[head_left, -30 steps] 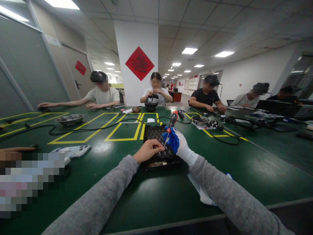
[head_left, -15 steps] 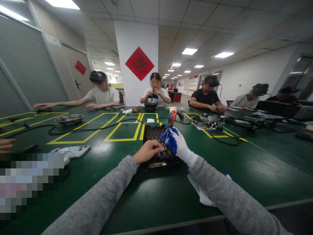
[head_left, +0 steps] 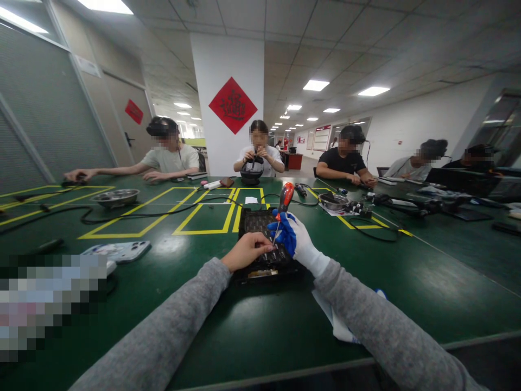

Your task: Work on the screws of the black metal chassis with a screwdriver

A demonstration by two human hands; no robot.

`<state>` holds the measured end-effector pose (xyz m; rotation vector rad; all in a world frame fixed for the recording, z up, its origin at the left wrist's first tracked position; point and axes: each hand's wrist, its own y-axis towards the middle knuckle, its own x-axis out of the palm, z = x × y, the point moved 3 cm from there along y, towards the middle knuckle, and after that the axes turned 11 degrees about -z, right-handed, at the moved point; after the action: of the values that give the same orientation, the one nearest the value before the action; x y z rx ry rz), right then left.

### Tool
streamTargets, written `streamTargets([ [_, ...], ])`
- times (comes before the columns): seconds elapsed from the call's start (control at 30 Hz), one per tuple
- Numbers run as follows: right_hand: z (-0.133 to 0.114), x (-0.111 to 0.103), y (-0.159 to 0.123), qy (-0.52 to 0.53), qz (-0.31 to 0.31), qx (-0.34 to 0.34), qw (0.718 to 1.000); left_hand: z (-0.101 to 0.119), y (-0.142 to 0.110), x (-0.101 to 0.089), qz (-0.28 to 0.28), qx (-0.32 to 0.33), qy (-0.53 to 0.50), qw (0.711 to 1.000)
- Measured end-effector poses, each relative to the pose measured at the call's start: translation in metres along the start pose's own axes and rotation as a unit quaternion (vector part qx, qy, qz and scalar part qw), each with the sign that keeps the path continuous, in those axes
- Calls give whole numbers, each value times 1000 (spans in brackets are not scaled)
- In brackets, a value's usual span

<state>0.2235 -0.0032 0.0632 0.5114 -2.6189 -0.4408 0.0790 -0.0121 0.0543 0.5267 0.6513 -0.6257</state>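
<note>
My right hand, in a white glove with blue palm and fingers, is closed around a screwdriver. The screwdriver's red and black handle points up, and its thin shaft slants down to my left fingertips. My bare left hand is closed in a pinch at the tip; whatever lies between the fingers is too small to make out. Beneath both hands is an open black case with a moulded, compartmented inside. A brownish strip shows at its near edge. My hands hide part of the case.
A white and blue glove lies beside my right forearm. Left of me are a phone and a metal bowl. Black cables cross the yellow-taped green table. Several people sit opposite; another metal bowl stands at right.
My hands and the screwdriver have hardly moved. Another person's hand at the far left edge has gone out of view. The person at back left has drawn their outstretched hand slightly to the right.
</note>
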Motion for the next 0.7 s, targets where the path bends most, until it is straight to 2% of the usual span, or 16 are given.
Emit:
streamTargets([
  [0.37, -4, 6, -4, -20, 9, -12, 1000, 2, 0, 2, -10, 10, -23, 1000],
  [0.6, 3, -1, 2, 62, -7, 57, 996, 8, 0, 1, -33, 36, -10, 999],
  [0.7, 3, -3, 2, 44, -8, 28, 999, 4, 0, 2, -26, 23, -8, 999],
])
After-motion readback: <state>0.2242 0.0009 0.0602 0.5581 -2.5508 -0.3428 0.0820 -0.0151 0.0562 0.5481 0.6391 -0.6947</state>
